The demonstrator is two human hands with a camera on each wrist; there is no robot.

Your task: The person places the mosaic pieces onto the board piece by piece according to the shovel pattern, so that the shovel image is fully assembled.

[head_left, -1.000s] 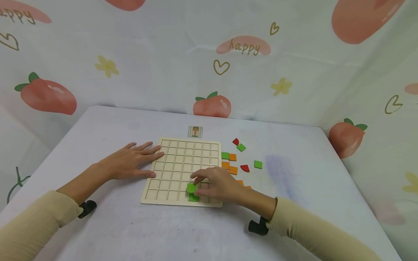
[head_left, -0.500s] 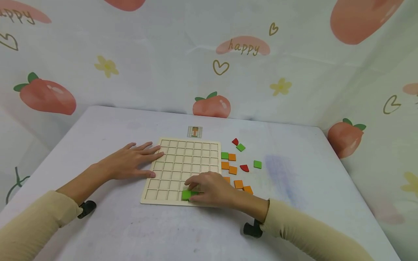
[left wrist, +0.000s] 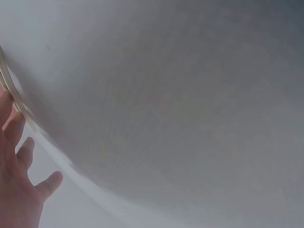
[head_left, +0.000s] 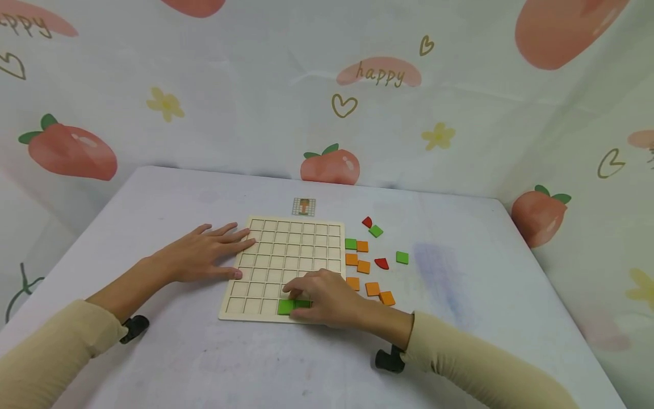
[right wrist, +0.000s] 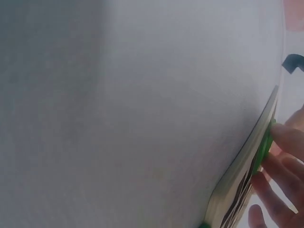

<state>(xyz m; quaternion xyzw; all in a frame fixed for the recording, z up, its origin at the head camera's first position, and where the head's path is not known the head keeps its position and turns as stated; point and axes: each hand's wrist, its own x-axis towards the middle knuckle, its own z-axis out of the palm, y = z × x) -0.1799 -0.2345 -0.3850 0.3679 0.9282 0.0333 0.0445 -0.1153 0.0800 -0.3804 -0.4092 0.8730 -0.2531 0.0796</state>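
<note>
A wooden grid board (head_left: 263,261) lies on the table, seen in the head view. In its front row sit two green square tiles side by side, the left green tile (head_left: 285,307) in plain sight and the right one (head_left: 302,304) partly under my right hand (head_left: 327,298). The thumb and fingers of that hand are curled at the green tiles; in the right wrist view, fingertips touch a green tile (right wrist: 262,148) on the board. My left hand (head_left: 206,254) rests with spread fingers on the board's left edge, holding nothing. Its fingertips (left wrist: 21,118) meet the board edge in the left wrist view.
Right of the board lie several loose orange tiles (head_left: 372,289), green tiles (head_left: 402,258) and two red wedge pieces (head_left: 381,263). A small picture card (head_left: 304,207) with a grid lies behind the board. A printed cloth (head_left: 245,113) hangs behind the table.
My right hand has moved left and slightly toward the front, bringing the green tile down into the front row beside the other green one. My left hand has stayed put.
</note>
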